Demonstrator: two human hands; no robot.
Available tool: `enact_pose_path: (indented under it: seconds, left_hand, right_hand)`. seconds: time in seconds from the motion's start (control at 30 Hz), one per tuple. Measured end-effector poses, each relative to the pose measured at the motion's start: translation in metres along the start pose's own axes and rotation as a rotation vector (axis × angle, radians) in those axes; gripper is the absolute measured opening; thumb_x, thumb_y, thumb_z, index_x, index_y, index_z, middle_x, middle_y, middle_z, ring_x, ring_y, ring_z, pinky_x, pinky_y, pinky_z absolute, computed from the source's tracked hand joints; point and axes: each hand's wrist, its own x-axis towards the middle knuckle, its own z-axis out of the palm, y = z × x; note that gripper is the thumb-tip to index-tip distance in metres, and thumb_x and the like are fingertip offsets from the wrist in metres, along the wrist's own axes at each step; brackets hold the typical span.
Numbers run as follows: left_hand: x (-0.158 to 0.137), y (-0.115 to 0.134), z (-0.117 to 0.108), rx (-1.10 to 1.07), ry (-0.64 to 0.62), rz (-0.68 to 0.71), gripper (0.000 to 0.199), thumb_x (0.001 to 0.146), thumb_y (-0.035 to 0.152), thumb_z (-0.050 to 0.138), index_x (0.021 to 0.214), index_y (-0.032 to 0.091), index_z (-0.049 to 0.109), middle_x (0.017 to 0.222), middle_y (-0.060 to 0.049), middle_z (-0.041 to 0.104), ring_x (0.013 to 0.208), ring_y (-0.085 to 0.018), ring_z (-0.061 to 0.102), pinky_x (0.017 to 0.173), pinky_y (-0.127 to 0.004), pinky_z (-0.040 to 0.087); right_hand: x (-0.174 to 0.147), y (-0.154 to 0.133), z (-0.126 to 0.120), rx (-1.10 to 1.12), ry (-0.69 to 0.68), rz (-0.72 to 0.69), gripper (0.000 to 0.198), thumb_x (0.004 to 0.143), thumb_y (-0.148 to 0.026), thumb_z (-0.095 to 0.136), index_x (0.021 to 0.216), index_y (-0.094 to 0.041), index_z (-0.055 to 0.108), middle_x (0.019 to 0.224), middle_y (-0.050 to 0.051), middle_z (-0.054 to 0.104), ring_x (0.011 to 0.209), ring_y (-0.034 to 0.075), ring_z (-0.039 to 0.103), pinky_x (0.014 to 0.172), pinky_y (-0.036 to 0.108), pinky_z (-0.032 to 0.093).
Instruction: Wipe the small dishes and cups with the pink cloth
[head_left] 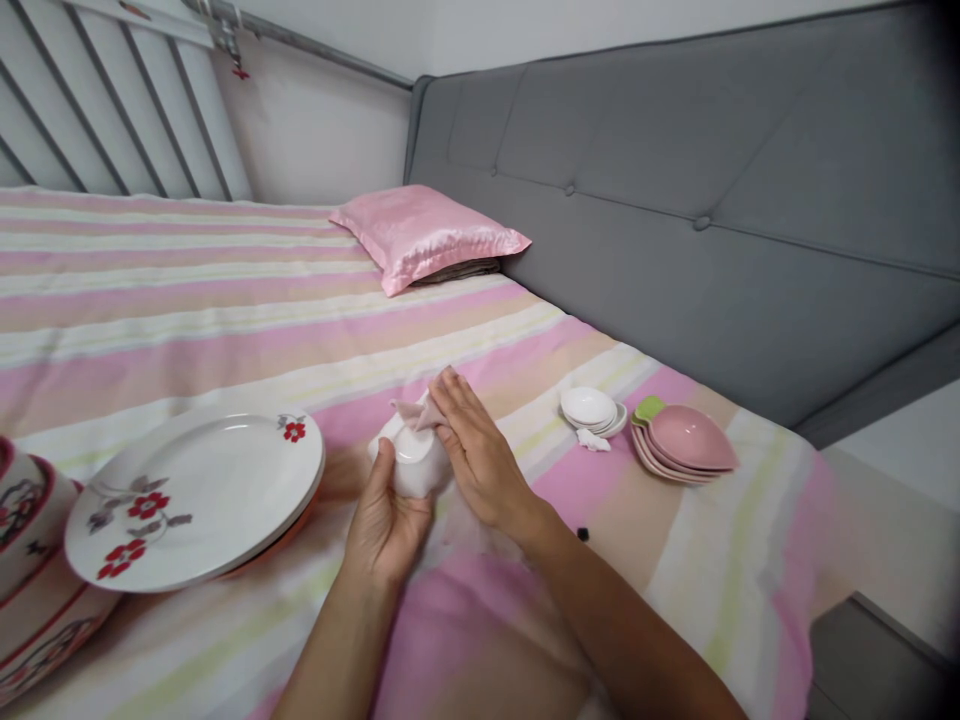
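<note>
Though small, glossy white bowl

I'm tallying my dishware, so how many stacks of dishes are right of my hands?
2. The stack of white dishes lies nearer the right hand; the stack of pink dishes lies farther right. I see no sign of another hidden there.

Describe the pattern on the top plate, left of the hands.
Red flowers with grey leaves on white; the top plate shows best in the head view.
</note>
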Motion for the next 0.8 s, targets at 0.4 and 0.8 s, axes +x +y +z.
enact_pose_path:
  seconds: [0.4, 0.8]
  left_hand:
    - [-0.001, 0.009, -0.002, -0.173, -0.072, -0.106, 0.039, 0.093, 0.03, 0.035, 0.128, 0.017, 0.048, 0.096, -0.01, 0.072, 0.092, -0.018, 0.067, 0.082, -0.028, 0.054]
    - [-0.007, 0.015, 0.013, -0.19, -0.056, -0.104, 0.04, 0.096, 0.024, 0.025, 0.128, 0.011, 0.046, 0.1, -0.015, 0.07, 0.082, -0.014, 0.069, 0.072, -0.021, 0.056]
  right_hand:
    - [-0.001, -0.001, 0.007, -0.062, -0.005, -0.048, 0.047, 0.095, -0.023, 0.029, 0.142, -0.019, 0.026, 0.151, 0.002, 0.02, 0.14, 0.016, 0.008, 0.117, 0.044, 0.015]
    - [-0.008, -0.021, 0.012, -0.189, -0.093, -0.127, 0.042, 0.094, -0.022, 0.031, 0.135, -0.016, 0.041, 0.147, 0.008, 0.031, 0.139, 0.02, 0.016, 0.114, 0.043, 0.021]
